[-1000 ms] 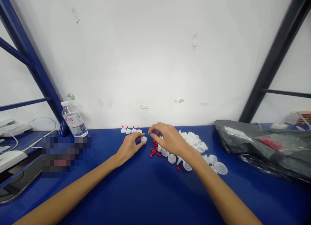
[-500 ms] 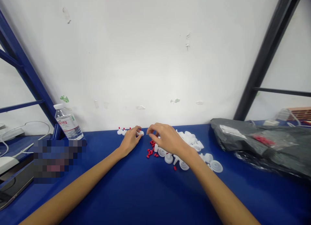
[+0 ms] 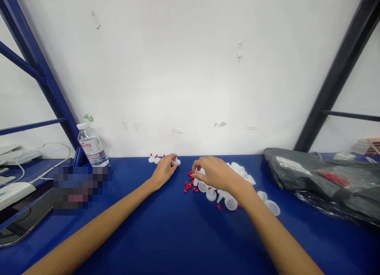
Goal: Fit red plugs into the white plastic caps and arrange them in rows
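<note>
My left hand (image 3: 164,170) has its fingers curled round a white plastic part (image 3: 177,162) near the table's back edge. Left of it stand a few white parts (image 3: 151,159) with small red pieces on top. Over the right-hand pile, my right hand (image 3: 214,172) bends its thumb and fingers down at the small red pieces (image 3: 187,186); whether it grips one is too small to tell. White funnel-like parts (image 3: 230,202) lie below and behind this hand, and my wrist hides some of them. A single red piece (image 3: 219,207) lies nearer me.
A water bottle (image 3: 92,146) stands at the back left by the blue frame. Dark plastic bags (image 3: 311,176) lie on the right, with red pieces in one. A phone (image 3: 26,219), white cables and a blurred patch are at the left. A wall rises behind the blue table (image 3: 166,235).
My right hand has moved down to the red pieces from above them. The left hand stays round the white part. The whole view has shifted slightly.
</note>
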The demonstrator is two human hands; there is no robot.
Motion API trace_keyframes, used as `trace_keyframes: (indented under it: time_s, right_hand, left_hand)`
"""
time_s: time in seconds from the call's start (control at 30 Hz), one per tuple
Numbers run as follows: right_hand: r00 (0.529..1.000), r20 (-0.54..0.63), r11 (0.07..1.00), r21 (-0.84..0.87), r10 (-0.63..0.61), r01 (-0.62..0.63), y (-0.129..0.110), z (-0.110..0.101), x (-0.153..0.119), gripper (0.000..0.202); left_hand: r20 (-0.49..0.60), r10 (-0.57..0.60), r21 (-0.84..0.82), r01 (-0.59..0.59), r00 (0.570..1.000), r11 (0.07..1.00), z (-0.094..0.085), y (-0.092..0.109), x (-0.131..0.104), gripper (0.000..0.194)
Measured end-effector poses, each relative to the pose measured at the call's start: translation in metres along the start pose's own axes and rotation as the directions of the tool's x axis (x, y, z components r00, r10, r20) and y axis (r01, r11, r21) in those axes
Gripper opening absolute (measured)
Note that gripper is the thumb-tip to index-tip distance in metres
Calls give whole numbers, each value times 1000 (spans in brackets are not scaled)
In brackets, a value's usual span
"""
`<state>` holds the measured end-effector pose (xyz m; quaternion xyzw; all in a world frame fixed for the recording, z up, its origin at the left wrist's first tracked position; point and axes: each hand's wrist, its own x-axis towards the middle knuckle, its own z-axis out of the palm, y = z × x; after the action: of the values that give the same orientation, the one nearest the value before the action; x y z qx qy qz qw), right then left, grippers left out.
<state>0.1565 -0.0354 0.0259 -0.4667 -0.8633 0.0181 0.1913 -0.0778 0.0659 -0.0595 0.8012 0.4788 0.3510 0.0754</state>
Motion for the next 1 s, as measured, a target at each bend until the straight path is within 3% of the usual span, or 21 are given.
trace_keyframes:
  time_s: [0.5,0.63,0.8,1.0]
  right_hand:
    - [994,-97,995,-77,49,-57,3,2,8,18]
    - [988,-5,980,-131,153,-153,12,13,48,23]
    - [951,85,934,-231,298,-273,25,43,111,28]
    - [928,171,902,-346,332,-259,23,78,144,33]
  left_hand:
    - [-21,11,17,-11,1000,1000,-2,4,-2,25]
    - [-34,24,43,-23,999,999,-4,6,-4,22]
    - [-45,32,63,-29,998,998,-5,5,-11,20]
    - [-33,30,72,-27,999,997,-4,5,-15,22]
